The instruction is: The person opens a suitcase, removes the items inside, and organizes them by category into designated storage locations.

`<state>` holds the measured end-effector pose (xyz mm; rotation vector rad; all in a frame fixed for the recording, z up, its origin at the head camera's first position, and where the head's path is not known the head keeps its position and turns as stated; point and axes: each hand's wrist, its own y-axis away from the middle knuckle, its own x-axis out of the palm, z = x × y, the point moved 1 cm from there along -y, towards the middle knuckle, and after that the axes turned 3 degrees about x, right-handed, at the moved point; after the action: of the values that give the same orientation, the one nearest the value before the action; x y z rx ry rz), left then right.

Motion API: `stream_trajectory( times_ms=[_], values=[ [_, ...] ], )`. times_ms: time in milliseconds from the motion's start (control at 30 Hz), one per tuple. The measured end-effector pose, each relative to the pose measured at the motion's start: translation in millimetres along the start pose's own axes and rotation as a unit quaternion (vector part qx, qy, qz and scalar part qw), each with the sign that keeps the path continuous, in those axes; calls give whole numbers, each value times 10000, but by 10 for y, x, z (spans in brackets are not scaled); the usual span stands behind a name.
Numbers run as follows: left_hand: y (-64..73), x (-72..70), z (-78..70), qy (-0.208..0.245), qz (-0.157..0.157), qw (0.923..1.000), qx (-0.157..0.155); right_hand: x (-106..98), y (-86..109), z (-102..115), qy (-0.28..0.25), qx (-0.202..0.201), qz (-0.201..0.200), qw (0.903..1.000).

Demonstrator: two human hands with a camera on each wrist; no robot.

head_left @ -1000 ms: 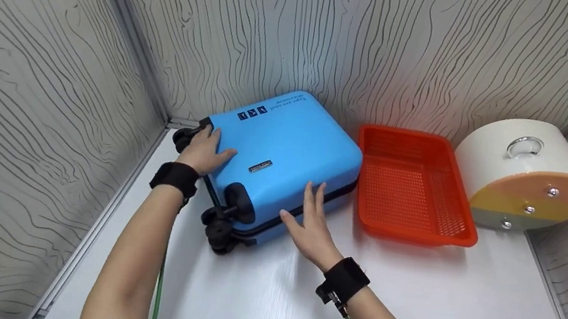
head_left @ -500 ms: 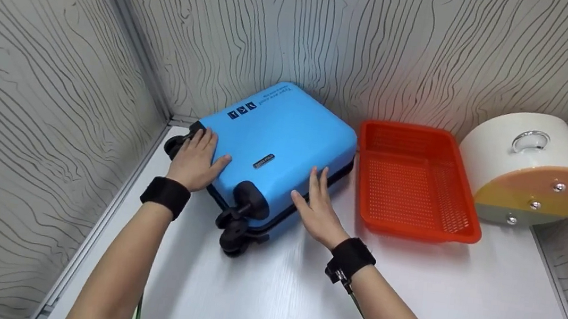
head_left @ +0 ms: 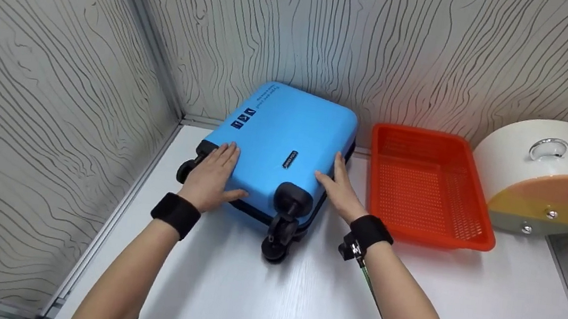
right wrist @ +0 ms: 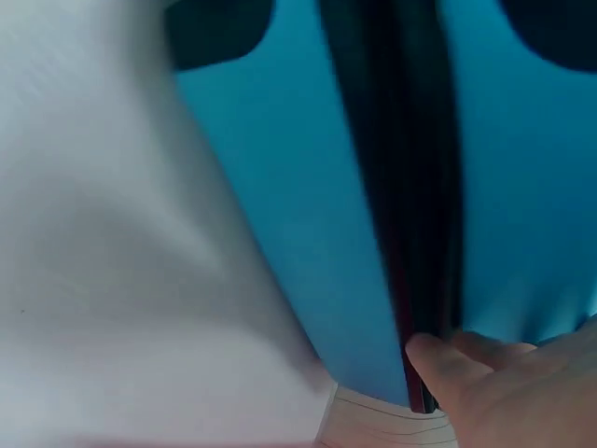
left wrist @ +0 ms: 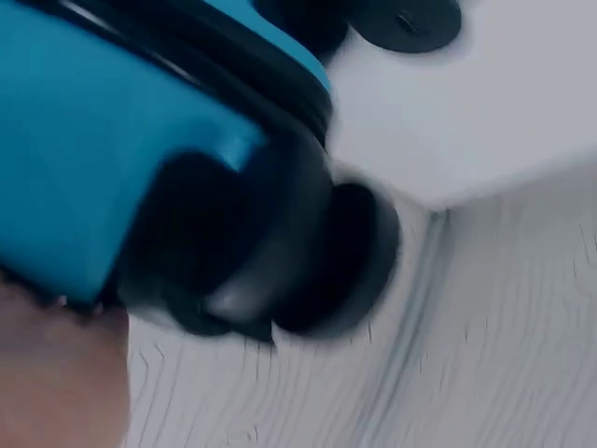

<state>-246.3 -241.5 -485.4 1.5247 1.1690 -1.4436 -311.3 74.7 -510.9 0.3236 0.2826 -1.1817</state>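
Blue suitcase [head_left: 275, 140] lies shell-up on the white table [head_left: 236, 298], at 12 o'clock from the person. Left hand [head_left: 211, 177] rests on its 8 o'clock corner, right hand [head_left: 343, 192] against its 4 o'clock side; fingers extended, neither hand wrapped round anything. Turning or steadying it likely calls for even pressure from both palms, keeping the 6 o'clock wheels [head_left: 275, 247] from snagging and the 3 o'clock basket [head_left: 435, 240] unbumped. Shell: smooth, with black seam [right wrist: 412, 187], small badge [head_left: 290, 159].

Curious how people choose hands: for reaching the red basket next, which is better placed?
Probably the right hand: it's nearer the red basket; the left hand rests on the suitcase, farther away.
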Motion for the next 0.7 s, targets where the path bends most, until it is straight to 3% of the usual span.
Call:
stream_trajectory(
  times_ms=[400, 567, 700],
  values=[
    [-98, 258, -762, 1, -882, 9936, -707, -349, 62, -37, 150, 248, 74, 9996],
    [-129, 300, -949, -181, -1134, 9909, -708, -522, 63, -31, 263, 291, 228, 9990],
    [-174, 340, -1002, -213, -1193, 9904, -665, -574, 69, -13, 496, 269, 209, 9982]
  ],
)
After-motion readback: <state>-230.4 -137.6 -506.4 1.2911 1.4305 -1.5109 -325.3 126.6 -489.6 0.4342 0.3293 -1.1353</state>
